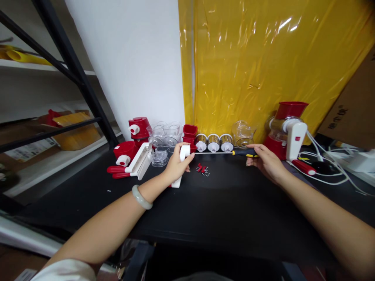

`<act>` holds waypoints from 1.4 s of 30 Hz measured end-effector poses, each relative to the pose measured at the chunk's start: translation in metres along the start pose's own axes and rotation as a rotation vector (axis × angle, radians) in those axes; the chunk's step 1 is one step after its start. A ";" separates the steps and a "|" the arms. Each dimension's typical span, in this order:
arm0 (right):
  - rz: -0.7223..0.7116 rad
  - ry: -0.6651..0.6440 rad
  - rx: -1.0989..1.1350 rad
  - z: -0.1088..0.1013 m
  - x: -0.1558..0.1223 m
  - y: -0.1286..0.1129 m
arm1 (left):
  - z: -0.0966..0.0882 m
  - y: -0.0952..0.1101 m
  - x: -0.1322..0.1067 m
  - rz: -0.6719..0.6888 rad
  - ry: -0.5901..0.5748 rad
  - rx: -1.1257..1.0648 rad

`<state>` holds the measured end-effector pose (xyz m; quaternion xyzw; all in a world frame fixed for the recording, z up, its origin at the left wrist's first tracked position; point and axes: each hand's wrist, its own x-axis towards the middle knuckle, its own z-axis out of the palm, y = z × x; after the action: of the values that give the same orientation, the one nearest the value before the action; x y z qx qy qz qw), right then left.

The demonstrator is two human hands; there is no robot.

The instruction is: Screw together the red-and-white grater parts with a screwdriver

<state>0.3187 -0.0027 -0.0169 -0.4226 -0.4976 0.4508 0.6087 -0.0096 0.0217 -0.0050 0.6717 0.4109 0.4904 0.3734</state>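
Observation:
My left hand [176,166] is closed around a white crank handle [184,151], whose lower end shows below the palm with a bit of red beside it. In my right hand [266,160] is a screwdriver [245,152] with a dark blue and yellow grip. Its long shaft lies level and points left at the top of the crank handle; whether the tip touches is hard to tell. Between the hands, small red parts and screws [202,169] lie loose on the black table [222,218].
Drum graters [213,143] line the back beside red hoppers [190,132] and clear plastic parts [165,134]. More white crank handles [141,160] and red housings [124,152] lie left. An assembled rotary grater [288,130] and white cables [331,171] are at right; a metal-framed shelf [79,78] stands left.

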 end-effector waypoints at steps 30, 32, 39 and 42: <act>0.071 0.028 0.031 0.000 0.001 -0.001 | 0.000 0.004 -0.001 -0.012 -0.003 0.007; 0.052 0.014 0.025 -0.001 0.001 0.001 | 0.000 0.004 -0.001 -0.009 -0.001 0.002; -0.001 -0.006 -0.068 -0.001 0.001 0.001 | 0.001 0.003 -0.001 -0.009 0.004 -0.004; 0.008 -0.024 -0.106 -0.001 0.001 0.000 | 0.000 0.001 0.000 -0.003 0.000 0.004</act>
<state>0.3193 -0.0022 -0.0171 -0.4510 -0.5264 0.4311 0.5777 -0.0090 0.0212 -0.0040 0.6718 0.4130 0.4891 0.3728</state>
